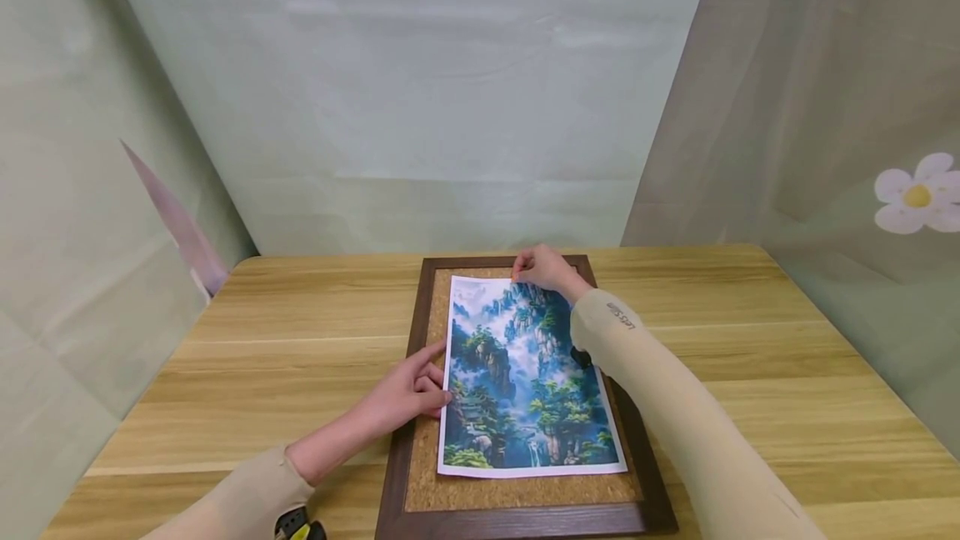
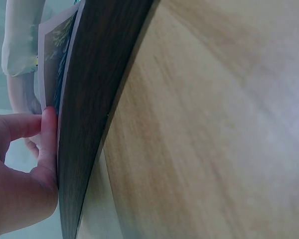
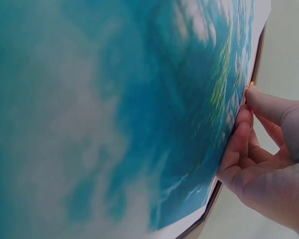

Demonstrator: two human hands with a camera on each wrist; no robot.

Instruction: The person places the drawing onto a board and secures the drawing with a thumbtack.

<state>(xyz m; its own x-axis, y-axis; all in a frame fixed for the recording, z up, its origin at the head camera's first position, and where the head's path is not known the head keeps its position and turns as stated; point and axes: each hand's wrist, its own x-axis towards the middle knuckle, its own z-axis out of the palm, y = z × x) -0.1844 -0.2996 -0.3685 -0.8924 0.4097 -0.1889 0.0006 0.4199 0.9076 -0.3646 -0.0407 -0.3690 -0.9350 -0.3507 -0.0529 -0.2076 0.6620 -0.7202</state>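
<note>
A printed mountain landscape picture [image 1: 517, 390] lies on a cork board [image 1: 525, 494] with a dark brown wooden frame [image 1: 652, 448]. At the picture's top edge my right hand [image 1: 547, 269] pinches a small orange pin [image 3: 251, 84], mostly covered by the fingers. Whether its point is in the cork is hidden. My left hand [image 1: 412, 386] rests on the board's left side, its index finger and thumb spread apart and touching the picture's left edge. In the left wrist view, the thumb [image 2: 49, 129] lies against the paper's edge beside the frame.
The board lies on a wood-grain table [image 1: 300, 373], its top near the table's far edge. Pale fabric [image 1: 450, 107] hangs behind and on both sides, with a white flower [image 1: 918, 194] printed at the right. A dark wristband [image 1: 292, 523] is on the left wrist.
</note>
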